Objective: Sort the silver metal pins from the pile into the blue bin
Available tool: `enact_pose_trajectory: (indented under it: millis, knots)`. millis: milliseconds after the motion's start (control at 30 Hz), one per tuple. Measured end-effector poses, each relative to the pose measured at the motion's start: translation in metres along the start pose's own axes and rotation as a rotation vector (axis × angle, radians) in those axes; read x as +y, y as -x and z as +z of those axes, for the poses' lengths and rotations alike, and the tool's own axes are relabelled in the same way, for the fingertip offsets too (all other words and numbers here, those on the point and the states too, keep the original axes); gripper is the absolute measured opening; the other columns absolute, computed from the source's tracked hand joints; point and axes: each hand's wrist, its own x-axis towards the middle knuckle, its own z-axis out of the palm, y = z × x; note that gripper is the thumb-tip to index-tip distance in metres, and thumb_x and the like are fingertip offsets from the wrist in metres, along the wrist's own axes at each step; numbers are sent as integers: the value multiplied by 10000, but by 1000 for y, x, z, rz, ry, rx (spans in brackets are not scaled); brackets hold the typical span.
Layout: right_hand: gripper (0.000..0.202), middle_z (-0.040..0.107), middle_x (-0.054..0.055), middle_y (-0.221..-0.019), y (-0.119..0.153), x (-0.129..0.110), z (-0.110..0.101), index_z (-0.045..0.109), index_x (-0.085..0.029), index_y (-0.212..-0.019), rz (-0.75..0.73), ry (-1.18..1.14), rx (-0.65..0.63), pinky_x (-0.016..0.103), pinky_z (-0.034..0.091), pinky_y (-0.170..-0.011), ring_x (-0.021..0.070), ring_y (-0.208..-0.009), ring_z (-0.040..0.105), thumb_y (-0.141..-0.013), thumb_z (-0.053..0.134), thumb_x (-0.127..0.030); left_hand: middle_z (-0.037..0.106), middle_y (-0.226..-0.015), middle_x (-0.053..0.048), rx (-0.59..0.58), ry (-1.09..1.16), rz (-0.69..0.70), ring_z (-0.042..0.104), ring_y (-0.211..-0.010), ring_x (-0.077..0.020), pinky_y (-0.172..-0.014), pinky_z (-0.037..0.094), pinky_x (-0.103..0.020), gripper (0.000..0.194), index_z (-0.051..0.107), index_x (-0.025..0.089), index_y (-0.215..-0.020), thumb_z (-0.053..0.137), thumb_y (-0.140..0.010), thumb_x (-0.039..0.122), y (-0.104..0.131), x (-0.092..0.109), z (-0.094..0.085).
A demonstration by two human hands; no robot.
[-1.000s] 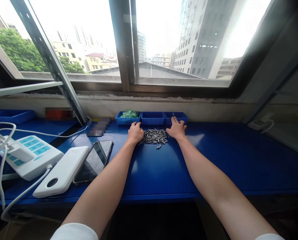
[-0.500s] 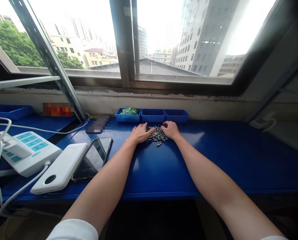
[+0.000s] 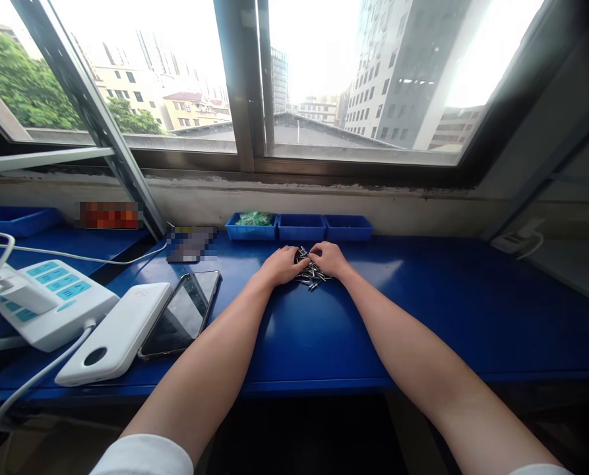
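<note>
A small pile of thin metal pieces (image 3: pixel 314 274) lies on the blue table (image 3: pixel 314 343), between my two hands. My left hand (image 3: pixel 283 264) rests against the pile's left side, palm down, with its thumb reaching over the pieces. At the right side, my right hand (image 3: pixel 330 259) is curled over the pile's edge, its fingers bent; whether any piece is between them is too small to tell. Behind the hands stand three blue bins: the left bin (image 3: pixel 251 232) holds green material, beside the middle bin (image 3: pixel 301 228) and the right bin (image 3: pixel 348 228).
On the left lie a phone (image 3: pixel 183 313), a white power bank (image 3: pixel 113 333) and a white power strip (image 3: pixel 59 300) with cables. A metal shelf post (image 3: pixel 121 158) rises at the back left, before the window. A pixelated flat item (image 3: pixel 192 244) lies near the post.
Both hands have moved inward, closer together, and the pile between them is narrower. The right hand's fingers are more bent over the pieces.
</note>
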Motion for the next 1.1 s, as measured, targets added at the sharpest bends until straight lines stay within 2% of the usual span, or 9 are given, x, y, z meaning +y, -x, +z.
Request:
enact_pose_trajectory:
  millis: [200,333,400,467,567,667,767,900,1100]
  knots:
    - [220,681,39,-935,3,-7,-4,715,-221,-892,-130,-68,156,273,409,-901,171,-940,579,-840,517,-303,608,-1185,-130,36,33,-1,551,-1110,-273,-922,412,-329,555,563,164,-1190,376,-856,566,0,2,-4]
    - [250,689,25,-1005,8,-19,-9,693,-229,-952,-166,-203,172,266,420,-901,164,-966,596,-875,466,-301,587,-1211,-118,210,71,70,544,-1118,-253,-953,415,-336,461,540,157,-1218,467,-851,427,0,5,-6]
    - [241,702,26,-942,10,-25,-11,673,-221,-965,-166,-314,170,269,454,-821,166,-879,623,-860,483,-326,610,-1167,-94,303,140,130,567,-1078,-223,-944,432,-317,398,551,165,-1200,509,-831,308,0,7,-6]
    - [273,701,20,-784,11,-28,-11,625,-200,-1020,-150,-427,169,276,467,-709,162,-717,623,-817,540,-361,649,-1075,-68,377,231,178,602,-1001,-194,-918,454,-306,399,545,169,-1207,519,-812,215,0,9,-7]
    - [391,646,-17,-615,10,-30,-12,538,-181,-1055,-102,-580,136,270,447,-597,143,-563,572,-743,620,-402,675,-970,-43,446,326,244,629,-890,-163,-857,480,-285,360,584,183,-1164,521,-809,175,0,10,-8]
    - [365,596,-35,-558,8,-29,-11,534,-189,-945,-77,-665,98,255,417,-536,131,-517,540,-706,646,-441,681,-888,-33,450,335,284,628,-796,-149,-769,492,-263,214,677,195,-972,522,-823,196,0,9,-10]
    - [317,553,-36,-529,7,-26,-10,559,-190,-821,-88,-677,93,248,386,-501,122,-496,512,-697,646,-468,682,-814,-27,444,307,239,619,-742,-149,-731,487,-261,177,695,192,-865,523,-828,209,0,8,-11]
    - [306,591,-5,-593,7,-22,-9,612,-175,-765,-97,-657,95,253,404,-526,123,-534,522,-680,660,-465,682,-849,-38,466,271,166,616,-786,-157,-759,470,-257,187,683,177,-855,500,-834,202,-1,6,-10]
    - [261,625,9,-609,7,-23,-7,626,-179,-659,-68,-584,118,253,418,-554,125,-562,539,-718,619,-432,686,-844,-51,396,159,65,614,-765,-169,-712,450,-260,243,651,175,-836,418,-878,225,-2,8,-8]
